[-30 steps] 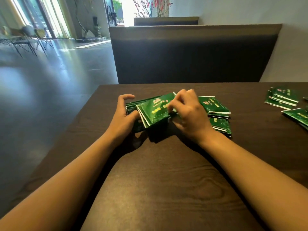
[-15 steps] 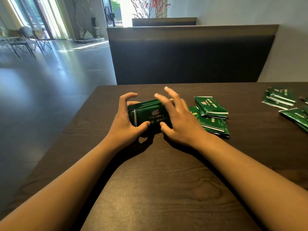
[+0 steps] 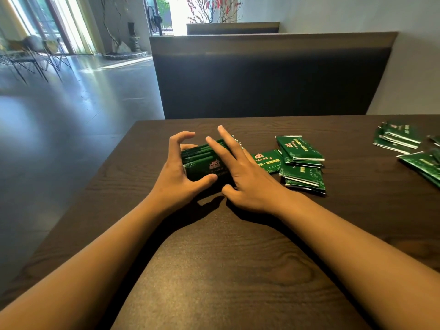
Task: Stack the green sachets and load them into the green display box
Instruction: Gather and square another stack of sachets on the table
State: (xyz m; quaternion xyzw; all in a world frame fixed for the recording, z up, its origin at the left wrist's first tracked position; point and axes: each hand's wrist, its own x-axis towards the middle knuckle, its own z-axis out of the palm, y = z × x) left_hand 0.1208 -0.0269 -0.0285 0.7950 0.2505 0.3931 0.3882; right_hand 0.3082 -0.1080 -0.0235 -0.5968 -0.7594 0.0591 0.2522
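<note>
Still the stacking step: left hand (image 3: 177,171) gripped the sachet stack (image 3: 202,163), right hand (image 3: 240,172) lay flat, fingers straight, squaring it. Probably the loose sachets (image 3: 300,160) next; no box in view.

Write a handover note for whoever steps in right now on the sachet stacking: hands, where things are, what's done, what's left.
Left hand: grips the left end of the bundle of glossy green foil sachets, thumb in front.
Right hand: fingers straight, resting against the bundle's right side.
The bundle stands on edge on the dark wooden table.
Loose green sachets lie beside the right hand; another loose group lies far right.
Done: one bundle gathered and squared.
Left: gather the loose sachets and load everything. The green display box is not in view.
</note>
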